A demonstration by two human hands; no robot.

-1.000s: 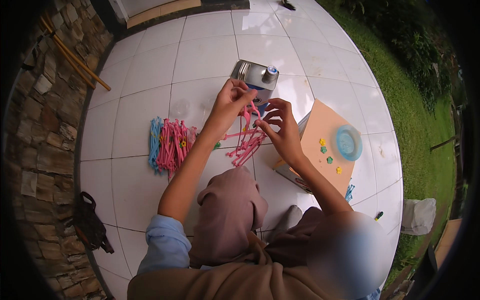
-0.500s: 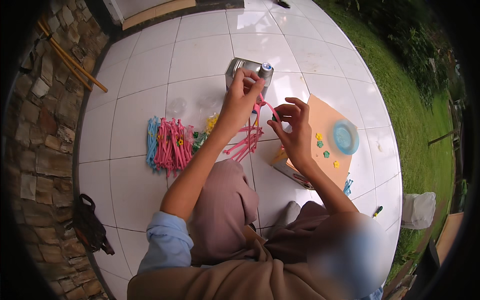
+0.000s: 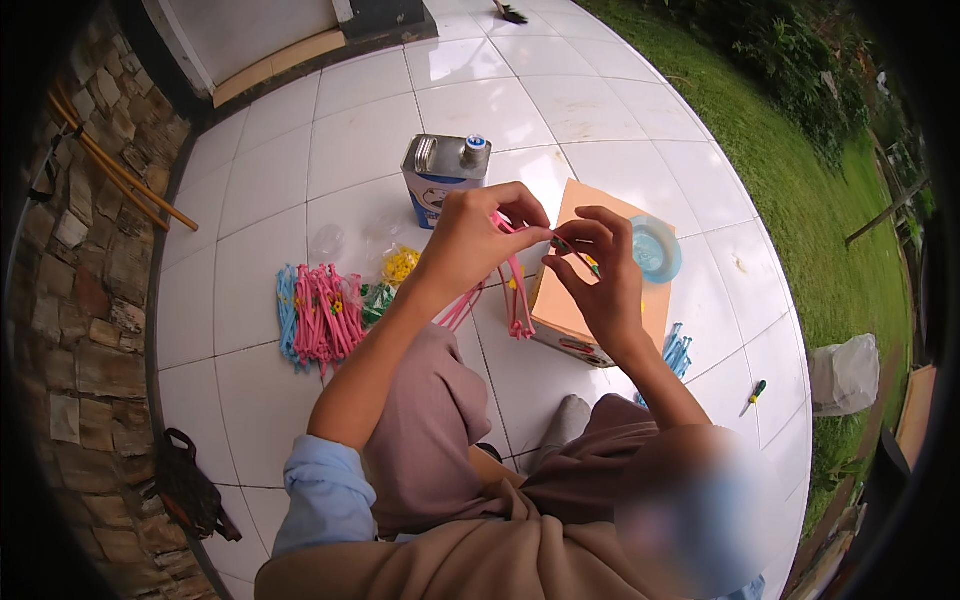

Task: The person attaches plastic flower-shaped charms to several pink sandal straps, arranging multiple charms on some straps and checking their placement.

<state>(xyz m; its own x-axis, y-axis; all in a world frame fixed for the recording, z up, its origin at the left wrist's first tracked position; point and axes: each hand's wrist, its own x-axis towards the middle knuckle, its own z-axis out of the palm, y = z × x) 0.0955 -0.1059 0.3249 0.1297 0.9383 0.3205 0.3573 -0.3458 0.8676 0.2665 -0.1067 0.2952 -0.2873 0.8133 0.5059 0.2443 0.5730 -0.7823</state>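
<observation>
My left hand pinches a pink plastic strap, whose length hangs below the fingers with small yellow pieces on it. Close by on the right, my right hand has its thumb and fingers curled around a small green piece and a thin dark strip; the exact shape is hidden by the fingers. The fingertips of both hands nearly meet above a tan board lying on a box. More loose pink straps show beneath my left wrist.
Pink straps and blue straps lie bundled at left, near bags of yellow pieces and green pieces. A metal can stands ahead. A blue bowl sits on the board; more blue straps and a green-handled tool lie right.
Both hands have come closer together and lower, nearer the box. My left hand has moved away from over the can. The pink strap now hangs down beside the board. The view has shifted.
</observation>
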